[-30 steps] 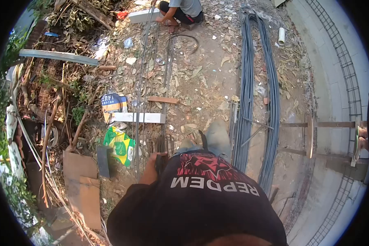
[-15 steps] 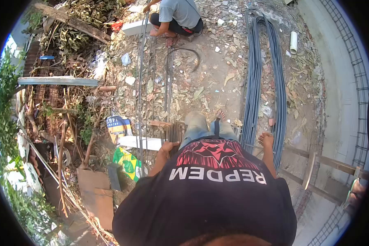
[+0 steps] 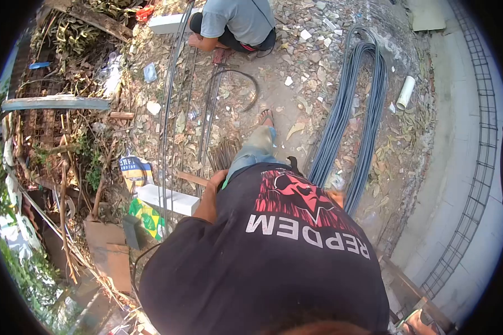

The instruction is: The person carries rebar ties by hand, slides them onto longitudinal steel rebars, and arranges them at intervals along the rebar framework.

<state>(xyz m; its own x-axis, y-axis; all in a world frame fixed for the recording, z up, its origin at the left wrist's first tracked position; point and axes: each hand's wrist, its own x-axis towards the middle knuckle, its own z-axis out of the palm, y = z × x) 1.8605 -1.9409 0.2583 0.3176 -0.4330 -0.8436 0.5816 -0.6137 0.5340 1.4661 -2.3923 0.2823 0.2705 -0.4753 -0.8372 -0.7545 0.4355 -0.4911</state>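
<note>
The bundle of thin rods (image 3: 223,154) is at your left side, just ahead of your thigh, with your left hand (image 3: 218,177) at its near end. Your left fingers appear to be wrapped around that end, likely because one grip there keeps the loose rods together, though your shirt hides the fingertips. Your right hand (image 3: 336,197) barely shows beyond the shirt (you cannot be read there), so whether its fingers grasp anything I cannot tell. Long bars (image 3: 164,162) pass over a white block (image 3: 167,200), probably to keep them off the dirt, and run toward another person (image 3: 237,25) crouching ahead. To your right, thicker steel (image 3: 341,111) is doubled into a hairpin, perhaps to save length. The ground (image 3: 296,120) is bare earth littered with leaves and rubble, with branches (image 3: 67,223) on your left and a wire cage (image 3: 482,95) along the pale concrete at right.
</note>
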